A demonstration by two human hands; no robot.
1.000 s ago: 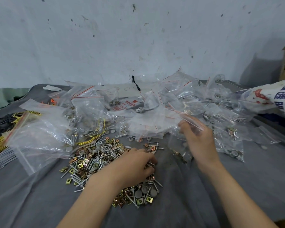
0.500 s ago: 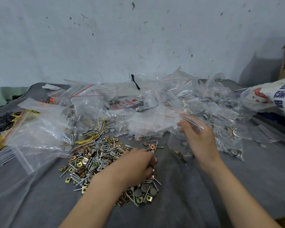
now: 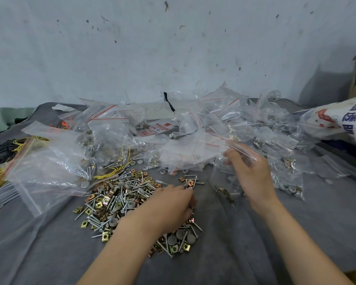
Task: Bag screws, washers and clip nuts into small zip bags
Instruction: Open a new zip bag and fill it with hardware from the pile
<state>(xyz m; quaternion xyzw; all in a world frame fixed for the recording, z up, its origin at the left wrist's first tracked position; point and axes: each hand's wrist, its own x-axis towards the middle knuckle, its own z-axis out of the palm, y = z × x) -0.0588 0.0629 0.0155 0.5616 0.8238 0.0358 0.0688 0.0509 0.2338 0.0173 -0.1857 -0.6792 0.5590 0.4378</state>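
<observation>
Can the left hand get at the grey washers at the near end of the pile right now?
Probably yes: the washers lie uncovered just beside the left hand, nothing over them.

left hand, right hand: two; hardware heap: one; zip bags: dozens.

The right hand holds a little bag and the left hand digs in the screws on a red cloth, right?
No: the head view shows a grey cloth, not red. The right hand holds the little bag; the left hand digs in the screws.
</observation>
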